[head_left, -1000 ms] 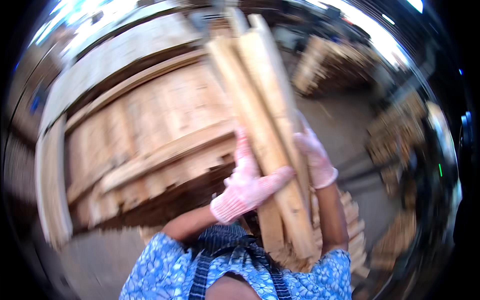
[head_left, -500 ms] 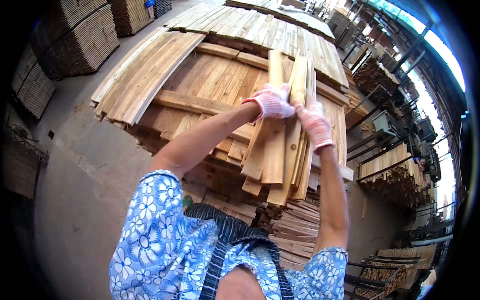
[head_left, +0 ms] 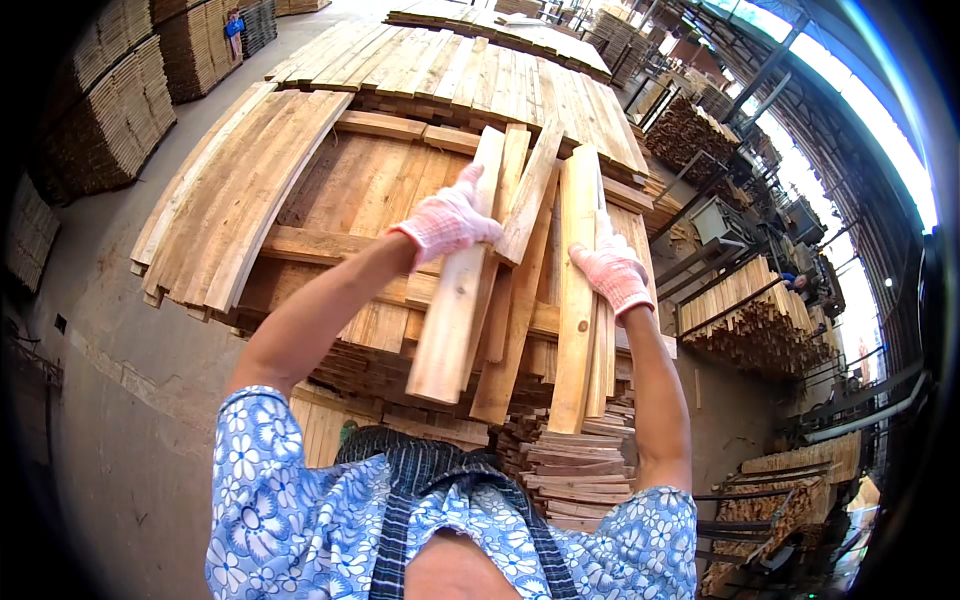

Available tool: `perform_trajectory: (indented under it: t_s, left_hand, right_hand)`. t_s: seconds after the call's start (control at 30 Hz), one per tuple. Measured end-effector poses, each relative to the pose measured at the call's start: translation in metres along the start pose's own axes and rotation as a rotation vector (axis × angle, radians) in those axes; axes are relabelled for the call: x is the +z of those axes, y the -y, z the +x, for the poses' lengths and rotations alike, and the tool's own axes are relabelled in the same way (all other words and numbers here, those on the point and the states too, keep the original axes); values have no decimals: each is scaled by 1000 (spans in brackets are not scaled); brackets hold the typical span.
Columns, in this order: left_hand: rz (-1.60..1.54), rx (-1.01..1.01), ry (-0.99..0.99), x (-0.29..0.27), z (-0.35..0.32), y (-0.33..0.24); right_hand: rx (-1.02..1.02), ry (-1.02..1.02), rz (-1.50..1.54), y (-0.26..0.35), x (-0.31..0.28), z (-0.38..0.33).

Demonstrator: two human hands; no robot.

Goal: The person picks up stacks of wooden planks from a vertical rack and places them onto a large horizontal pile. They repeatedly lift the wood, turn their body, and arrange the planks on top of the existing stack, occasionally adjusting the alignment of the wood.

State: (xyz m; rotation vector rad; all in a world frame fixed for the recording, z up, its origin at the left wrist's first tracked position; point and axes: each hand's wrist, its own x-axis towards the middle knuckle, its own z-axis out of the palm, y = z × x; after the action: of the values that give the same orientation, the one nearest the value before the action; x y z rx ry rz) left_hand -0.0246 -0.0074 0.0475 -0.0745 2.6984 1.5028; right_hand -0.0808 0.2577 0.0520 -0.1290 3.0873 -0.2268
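My left hand (head_left: 448, 217), in a pale pink knitted glove, closes round a light wooden board (head_left: 450, 315) tilted over the stack's near edge. In a matching glove, my right hand (head_left: 612, 270) grips another long board (head_left: 576, 310) with a dark knot, the thumb lying on its face. A narrower strip shows beneath that palm. Between the hands, several loose boards (head_left: 527, 215) lie at crossing angles. All rest on a big stack of planks (head_left: 400, 170), with a crosswise batten (head_left: 305, 243) on its top. My fingers' far sides are hidden.
Side-by-side boards (head_left: 255, 180) cover the stack's left end, and another plank-topped stack (head_left: 460, 65) stands behind. Split strips (head_left: 575, 465) are piled below, near my body. Tall timber stacks (head_left: 110, 110) are at far left. Metal racks with wood (head_left: 760, 310) line the right.
My hands have moved apart. The left has drawn one board leftward; the right holds another to the right. The bunched boards between them have spread out, and the view has shifted slightly right.
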Motion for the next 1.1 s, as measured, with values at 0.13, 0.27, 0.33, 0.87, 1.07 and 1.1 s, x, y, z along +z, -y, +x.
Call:
perform_trajectory:
  t_s: [0.13,0.27,0.33,0.87,1.07,1.1]
  left_hand:
    - [59,-15,-54,-23,-2,-20]
    - [272,88,-83,-8,-8,-96]
    - [653,128,-127,30,57,-55]
    - [463,-117,-54,21,-28,-33]
    - [294,-120,22,22,-12,-6]
    - [312,-139,-7,25,-13,-13]
  right_hand:
    - [-47,42,-12,-8,-3,12]
    - [-74,87,63,-23,-10,9]
    - [-73,82,51,2,-9,6]
    - [44,112,207,1,-14,7]
    - [85,-36,-64,44,14,1]
    - [88,-53,-66,43,15,1]
